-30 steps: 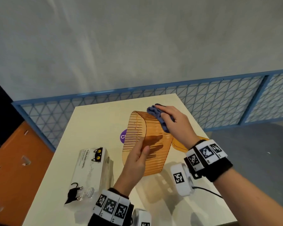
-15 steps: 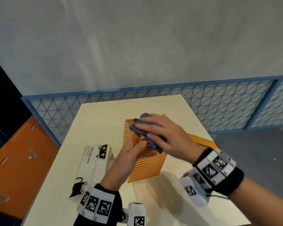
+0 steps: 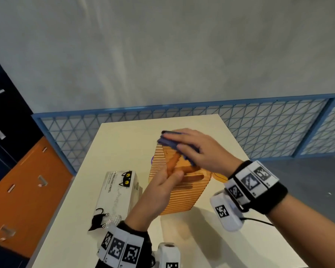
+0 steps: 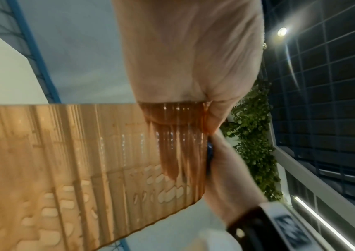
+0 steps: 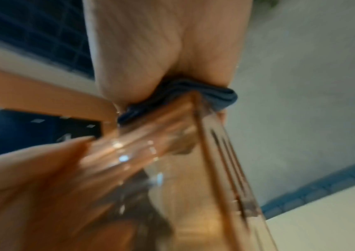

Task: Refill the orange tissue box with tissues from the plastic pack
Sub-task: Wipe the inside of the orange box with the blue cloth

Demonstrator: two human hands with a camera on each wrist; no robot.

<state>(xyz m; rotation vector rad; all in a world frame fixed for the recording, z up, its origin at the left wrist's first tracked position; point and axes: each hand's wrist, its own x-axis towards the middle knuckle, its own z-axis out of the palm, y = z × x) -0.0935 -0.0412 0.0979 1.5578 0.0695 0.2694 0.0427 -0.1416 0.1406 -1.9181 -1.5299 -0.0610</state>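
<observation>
Inside orange tissue box [image 3: 182, 198], left hand's [image 3: 159, 192] fingers [image 3: 173, 165] dim, right hand [image 3: 199, 151] covering cloth [image 3: 167, 142]

See-through orange tissue box [image 3: 182, 198] with fine dark ribbed stripes. Dark blue cloth [image 3: 169, 143]. White tissue pack [image 3: 116, 196] printed with black, yellow-eyed cats. Pale cream table [image 3: 124, 144]. Blue fence [image 3: 269, 128] of triangle-patterned mesh.
</observation>
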